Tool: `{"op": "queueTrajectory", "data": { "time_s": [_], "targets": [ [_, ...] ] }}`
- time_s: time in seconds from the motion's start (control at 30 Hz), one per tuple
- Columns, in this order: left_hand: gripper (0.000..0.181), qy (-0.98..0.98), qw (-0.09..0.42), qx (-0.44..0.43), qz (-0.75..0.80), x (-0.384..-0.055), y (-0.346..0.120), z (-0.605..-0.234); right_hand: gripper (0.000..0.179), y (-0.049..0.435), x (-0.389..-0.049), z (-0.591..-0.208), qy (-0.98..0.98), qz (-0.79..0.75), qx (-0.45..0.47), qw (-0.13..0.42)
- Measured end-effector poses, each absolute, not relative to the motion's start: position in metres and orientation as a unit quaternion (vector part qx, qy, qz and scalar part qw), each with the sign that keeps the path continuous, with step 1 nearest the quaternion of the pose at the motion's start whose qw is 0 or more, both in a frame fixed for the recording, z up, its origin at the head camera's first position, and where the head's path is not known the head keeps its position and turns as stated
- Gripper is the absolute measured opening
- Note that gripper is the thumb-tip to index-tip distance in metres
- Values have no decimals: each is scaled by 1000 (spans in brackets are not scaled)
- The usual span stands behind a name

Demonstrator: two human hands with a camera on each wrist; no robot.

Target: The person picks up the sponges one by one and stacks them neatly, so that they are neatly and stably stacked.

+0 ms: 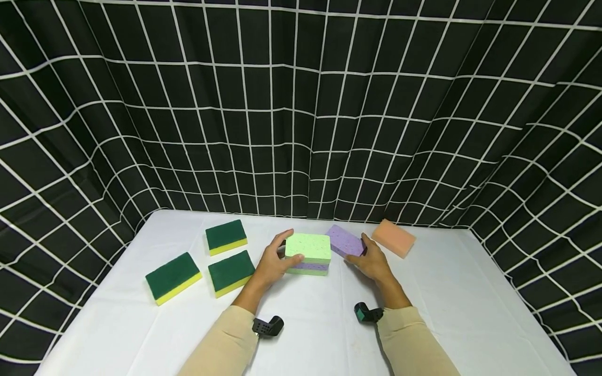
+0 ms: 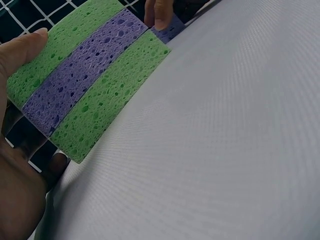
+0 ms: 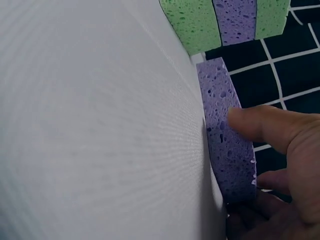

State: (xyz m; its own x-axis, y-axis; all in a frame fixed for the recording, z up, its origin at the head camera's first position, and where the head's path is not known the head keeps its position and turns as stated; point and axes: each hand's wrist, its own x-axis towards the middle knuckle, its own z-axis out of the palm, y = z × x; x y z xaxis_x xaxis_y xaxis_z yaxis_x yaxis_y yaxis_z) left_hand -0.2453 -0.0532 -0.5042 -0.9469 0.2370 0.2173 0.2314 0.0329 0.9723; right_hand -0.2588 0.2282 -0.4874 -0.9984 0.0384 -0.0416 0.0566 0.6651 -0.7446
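Near the middle of the table stands a stack of three sponges: a light green sponge [image 1: 308,247] on top, a purple sponge [image 2: 82,72] in the middle and another green sponge [image 2: 107,100] at the bottom. My left hand [image 1: 273,262] holds the top green sponge at its left end, thumb on the near side and fingers behind. Right of the stack, a separate purple sponge [image 1: 345,240] lies flat on the cloth. With its thumb on the near edge and fingers at the far right end, my right hand [image 1: 375,262] grips that sponge.
An orange sponge [image 1: 394,238] lies beyond my right hand. To the left are three dark green and yellow scrub sponges, one at the back [image 1: 227,236], one beside my left hand [image 1: 231,272] and one farthest left [image 1: 173,277]. A black gridded curtain [image 1: 282,130] borders the white-covered table [image 1: 324,334].
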Motion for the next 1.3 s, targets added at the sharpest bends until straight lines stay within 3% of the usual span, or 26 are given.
{"op": "queueTrajectory", "data": {
  "time_s": [0.6, 0.9, 1.3],
  "targets": [
    [72, 720, 7, 164, 674, -248, -52, -503, 84, 242, -241, -472, 919, -389, 26, -66],
    [71, 717, 22, 178, 673, -231, -55, -473, 80, 250, -229, -461, 906, -410, 22, -99],
    [72, 716, 28, 168, 677, -228, -57, -472, 75, 258, -206, -439, 888, -433, -8, -155]
  ]
}}
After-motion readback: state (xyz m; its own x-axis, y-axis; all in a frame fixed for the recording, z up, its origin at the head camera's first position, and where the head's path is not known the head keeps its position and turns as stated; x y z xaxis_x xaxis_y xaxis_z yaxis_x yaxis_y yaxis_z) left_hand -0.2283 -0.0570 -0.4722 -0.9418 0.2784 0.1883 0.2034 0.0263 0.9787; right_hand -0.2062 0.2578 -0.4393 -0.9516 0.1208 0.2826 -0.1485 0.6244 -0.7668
